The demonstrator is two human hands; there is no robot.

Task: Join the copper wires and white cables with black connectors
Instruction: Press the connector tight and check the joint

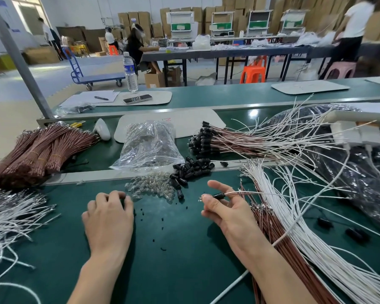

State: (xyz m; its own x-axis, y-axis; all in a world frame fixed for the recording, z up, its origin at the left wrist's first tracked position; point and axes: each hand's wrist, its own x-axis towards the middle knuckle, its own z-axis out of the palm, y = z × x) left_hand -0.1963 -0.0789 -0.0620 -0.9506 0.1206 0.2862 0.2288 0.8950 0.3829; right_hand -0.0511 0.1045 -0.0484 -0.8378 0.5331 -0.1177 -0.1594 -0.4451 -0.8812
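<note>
Black connector (218,196) sits pinched btwn thumb & fingers of the right hand (226,212), metal ends poking out left, copper wire (239,193) trailing right over the white cables (294,227) heap. Left hand (109,216) is knuckles-up, fingers curled down at the edge of the clear bulbs (149,186); can't tell if it has 1 pinched. Risks, as I judge them: grip looks light, so a snag of the trailing wire in that heap could tug the terminals back out or twist the connector; a careless left-hand sweep could scatter bulbs across the green mat (173,260) & mix them w/ the loose connectors (191,170)
</note>
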